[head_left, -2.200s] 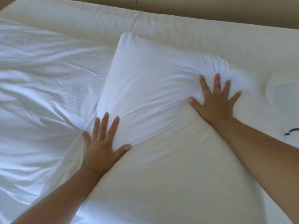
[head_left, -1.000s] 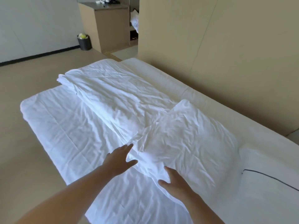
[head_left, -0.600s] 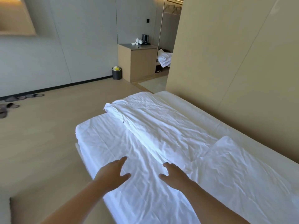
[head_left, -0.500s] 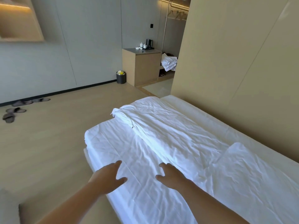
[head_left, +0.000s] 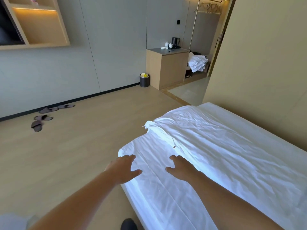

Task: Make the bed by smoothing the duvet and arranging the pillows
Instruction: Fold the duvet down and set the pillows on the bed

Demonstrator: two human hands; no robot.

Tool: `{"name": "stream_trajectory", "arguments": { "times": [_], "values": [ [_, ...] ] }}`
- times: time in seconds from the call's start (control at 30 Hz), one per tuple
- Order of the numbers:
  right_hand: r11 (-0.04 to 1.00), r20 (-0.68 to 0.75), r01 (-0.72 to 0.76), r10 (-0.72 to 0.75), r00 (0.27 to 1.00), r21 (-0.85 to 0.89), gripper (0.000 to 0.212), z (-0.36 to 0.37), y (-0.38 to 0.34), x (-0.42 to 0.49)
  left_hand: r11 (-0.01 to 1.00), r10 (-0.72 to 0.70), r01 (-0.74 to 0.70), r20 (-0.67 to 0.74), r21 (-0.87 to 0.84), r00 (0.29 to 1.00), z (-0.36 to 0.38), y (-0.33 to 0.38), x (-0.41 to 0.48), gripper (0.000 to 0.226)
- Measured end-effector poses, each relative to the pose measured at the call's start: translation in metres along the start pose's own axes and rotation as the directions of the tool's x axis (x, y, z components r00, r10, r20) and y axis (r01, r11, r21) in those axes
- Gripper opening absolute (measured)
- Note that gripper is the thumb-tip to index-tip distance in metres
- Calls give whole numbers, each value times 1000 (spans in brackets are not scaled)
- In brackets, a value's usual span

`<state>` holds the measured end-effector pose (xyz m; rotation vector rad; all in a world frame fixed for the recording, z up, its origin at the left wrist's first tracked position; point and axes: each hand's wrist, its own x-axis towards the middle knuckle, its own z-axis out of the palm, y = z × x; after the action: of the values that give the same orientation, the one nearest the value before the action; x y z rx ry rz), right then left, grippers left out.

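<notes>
A white duvet (head_left: 216,146) lies folded back in a wrinkled band along the bed, leaving the white bed sheet (head_left: 157,193) bare on the near side. My left hand (head_left: 123,168) hovers over the bed's left edge, fingers spread and relaxed. My right hand (head_left: 180,168) reaches over the sheet beside the duvet's folded edge, fingers loosely spread, holding nothing. No pillow is in view.
The bed runs along a beige wall (head_left: 265,72) on the right. Wooden floor (head_left: 66,155) lies to the left, with slippers (head_left: 41,120) by the far wall. A cabinet (head_left: 166,68) with a kettle and a small bin (head_left: 144,80) stand beyond.
My hands have left the pillow and moved along the bed toward its foot. The view swung up and left, so the pillow has gone out of sight.
</notes>
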<state>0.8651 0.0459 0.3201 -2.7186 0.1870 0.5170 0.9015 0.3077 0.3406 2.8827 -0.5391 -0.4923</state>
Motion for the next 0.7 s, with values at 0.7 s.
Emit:
{"name": "stream_trajectory", "arguments": {
  "times": [0.7],
  "values": [
    [977, -318, -193, 212, 924, 90, 82, 14, 36, 526, 702, -93, 269, 289, -660, 953, 57, -121, 589, 75]
  ]
}}
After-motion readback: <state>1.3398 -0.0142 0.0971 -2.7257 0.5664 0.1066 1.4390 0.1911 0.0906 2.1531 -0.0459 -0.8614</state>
